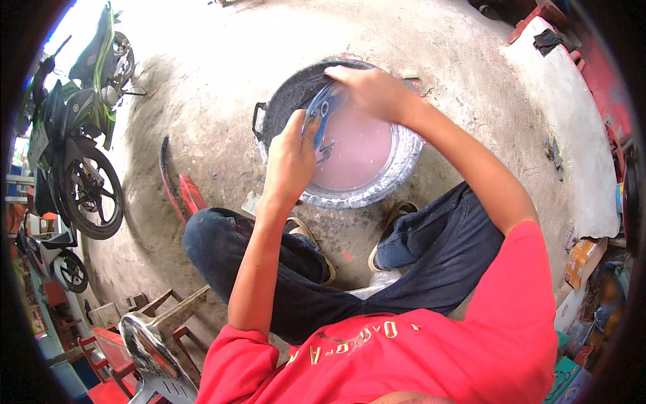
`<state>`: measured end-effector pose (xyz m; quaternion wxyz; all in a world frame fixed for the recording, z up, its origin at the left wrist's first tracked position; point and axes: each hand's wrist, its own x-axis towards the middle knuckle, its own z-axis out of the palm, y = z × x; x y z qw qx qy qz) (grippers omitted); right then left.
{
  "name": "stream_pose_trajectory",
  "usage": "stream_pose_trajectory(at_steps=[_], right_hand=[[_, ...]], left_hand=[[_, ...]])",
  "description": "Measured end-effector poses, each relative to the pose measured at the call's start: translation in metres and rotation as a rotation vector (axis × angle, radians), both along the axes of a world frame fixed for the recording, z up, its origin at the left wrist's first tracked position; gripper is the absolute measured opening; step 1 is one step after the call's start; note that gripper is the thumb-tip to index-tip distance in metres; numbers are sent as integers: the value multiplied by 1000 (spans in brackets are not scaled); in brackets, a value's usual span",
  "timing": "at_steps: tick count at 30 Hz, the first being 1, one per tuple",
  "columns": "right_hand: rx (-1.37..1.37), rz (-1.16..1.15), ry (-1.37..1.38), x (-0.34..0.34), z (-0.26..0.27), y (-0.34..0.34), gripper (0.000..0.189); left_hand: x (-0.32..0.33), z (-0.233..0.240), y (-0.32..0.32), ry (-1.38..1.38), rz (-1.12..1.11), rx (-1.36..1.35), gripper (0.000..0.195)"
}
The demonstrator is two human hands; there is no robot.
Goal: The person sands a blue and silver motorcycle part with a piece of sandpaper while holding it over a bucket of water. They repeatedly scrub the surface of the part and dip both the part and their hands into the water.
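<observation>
Over a round black basin (353,199) I see a glossy blue panel (319,108), curved and bearing a dark oval mark, probably a motorcycle body part. My left hand (292,156) grips its near left edge, thumb on top. Across the upper end lies my right hand (376,93), fingers curled around it and partly blurred. Whether a small thing sits under the right palm is hidden. Cloudy pinkish water (356,146) fills the lower part of the basin, below the panel. Pale residue coats the basin's rim, and a handle (258,121) sticks out at left.
Red and black curved panels (189,194) lie on the concrete floor beside my left knee. A green and black motorcycle (91,166) stands at left, another (60,267) behind it. A wooden frame (176,313) is near my left elbow. A cardboard box (585,262) sits at right.
</observation>
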<state>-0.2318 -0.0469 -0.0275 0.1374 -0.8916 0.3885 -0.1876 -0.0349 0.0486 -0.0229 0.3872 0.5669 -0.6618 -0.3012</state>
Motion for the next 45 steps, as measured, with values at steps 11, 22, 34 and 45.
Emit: stream_pose_trajectory(at_steps=[11, 22, 34, 45], right_hand=[[-131, 17, -81, -4, -4, 4, 47], [-354, 239, -279, 30, 15, 36, 45], [-363, 21, -113, -2, 4, 3, 48], [-356, -83, -65, -14, 3, -8, 42]], left_hand=[[-4, 1, 0, -69, 30, -8, 12], [5, -7, -3, -121, 65, -159, 14], [3, -1, 2, -113, 53, -228, 21], [-2, 2, 5, -107, 53, -290, 21]])
